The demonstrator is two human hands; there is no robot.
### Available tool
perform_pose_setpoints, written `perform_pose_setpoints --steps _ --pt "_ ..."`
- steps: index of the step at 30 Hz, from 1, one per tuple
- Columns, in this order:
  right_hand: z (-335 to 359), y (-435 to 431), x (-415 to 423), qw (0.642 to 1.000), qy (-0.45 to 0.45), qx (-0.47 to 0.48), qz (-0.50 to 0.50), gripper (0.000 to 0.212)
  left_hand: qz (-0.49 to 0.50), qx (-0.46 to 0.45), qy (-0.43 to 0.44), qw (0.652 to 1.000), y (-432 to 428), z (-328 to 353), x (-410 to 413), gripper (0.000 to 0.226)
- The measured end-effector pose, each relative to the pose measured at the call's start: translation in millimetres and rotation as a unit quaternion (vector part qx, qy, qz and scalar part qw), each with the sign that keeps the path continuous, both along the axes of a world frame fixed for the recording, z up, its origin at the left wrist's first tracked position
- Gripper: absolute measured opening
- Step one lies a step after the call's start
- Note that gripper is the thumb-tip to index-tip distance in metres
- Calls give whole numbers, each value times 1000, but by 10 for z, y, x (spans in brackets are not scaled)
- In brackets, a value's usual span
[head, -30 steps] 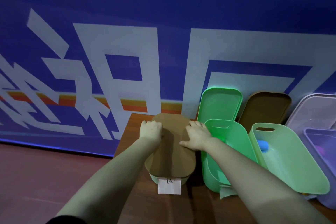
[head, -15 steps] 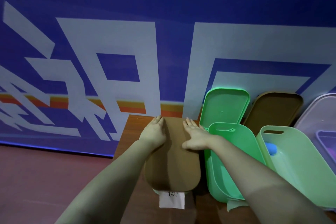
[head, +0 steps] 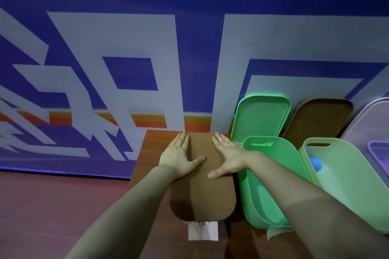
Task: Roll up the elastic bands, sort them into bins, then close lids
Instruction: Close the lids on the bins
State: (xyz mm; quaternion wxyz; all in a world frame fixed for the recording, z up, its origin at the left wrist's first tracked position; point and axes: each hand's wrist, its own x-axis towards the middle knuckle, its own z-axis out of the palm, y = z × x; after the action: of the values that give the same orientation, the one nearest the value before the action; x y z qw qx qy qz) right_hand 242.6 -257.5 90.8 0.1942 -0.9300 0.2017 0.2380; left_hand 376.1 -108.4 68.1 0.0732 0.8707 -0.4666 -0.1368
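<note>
A brown lid (head: 202, 193) lies flat on top of the leftmost bin, covering it. My left hand (head: 179, 155) rests palm down on the lid's far left part, fingers spread. My right hand (head: 228, 156) presses flat on its far right part. To the right stands an open bright green bin (head: 267, 185), then an open pale green bin (head: 355, 185) with a blue roll (head: 315, 163) inside. A purple bin (head: 379, 153) is cut off at the right edge.
A green lid (head: 261, 118), a second brown lid (head: 320, 120) and a pale purple lid (head: 370, 120) lean against the blue and white wall. A white paper label (head: 203, 231) hangs at the covered bin's front. The wooden table (head: 151, 143) ends just left of it.
Both hands went from gripping the lid's far end with curled fingers to lying flat on it, fingers spread. The lid has settled level on the bin.
</note>
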Motion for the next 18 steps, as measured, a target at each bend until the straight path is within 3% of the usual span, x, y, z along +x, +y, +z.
perform_pose_setpoints --steps 12,15,18 --pt "160 18 -24 999 14 4 -32 124 16 100 25 995 -207 409 -27 100" --pt "258 -58 -184 992 -34 58 -106 112 33 121 12 992 -268 476 -87 88" --pt "373 -270 -405 967 -129 94 -197 90 67 74 49 994 -421 614 -178 73"
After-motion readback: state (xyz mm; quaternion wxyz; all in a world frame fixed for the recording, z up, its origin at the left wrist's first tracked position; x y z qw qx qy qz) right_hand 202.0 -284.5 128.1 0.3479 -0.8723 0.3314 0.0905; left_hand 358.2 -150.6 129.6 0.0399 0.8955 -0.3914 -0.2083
